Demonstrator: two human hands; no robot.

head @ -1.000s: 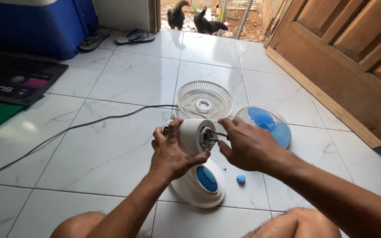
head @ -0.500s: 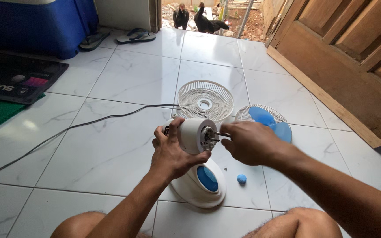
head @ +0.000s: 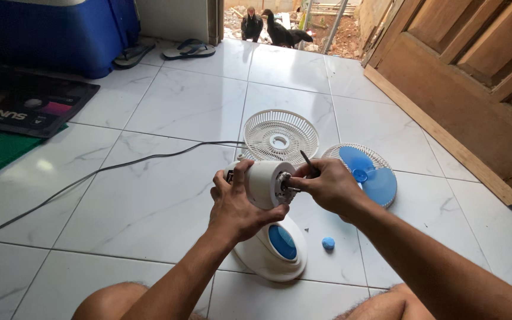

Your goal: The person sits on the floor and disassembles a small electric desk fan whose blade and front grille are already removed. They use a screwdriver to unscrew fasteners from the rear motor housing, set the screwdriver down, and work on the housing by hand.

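Note:
A small white desk fan with its guards taken off stands on the tiled floor in front of me. My left hand point(head: 237, 204) grips its white motor housing point(head: 263, 182) from the left side. At the front of the motor, by the bare shaft, my right hand point(head: 327, 186) holds a thin dark screwdriver point(head: 310, 163). The fan's white base with a blue oval panel point(head: 281, 242) sits below my hands.
A white round fan guard point(head: 280, 135) lies flat beyond the fan. Another guard with the blue blade point(head: 367, 173) lies to the right. A small blue cap point(head: 328, 243) rests near the base. A grey cord point(head: 102, 170) trails left. A wooden door point(head: 475, 71) leans at right.
My hands and the motor housing stay almost still; the right hand has shifted slightly at the motor's front. The birds in the doorway have moved.

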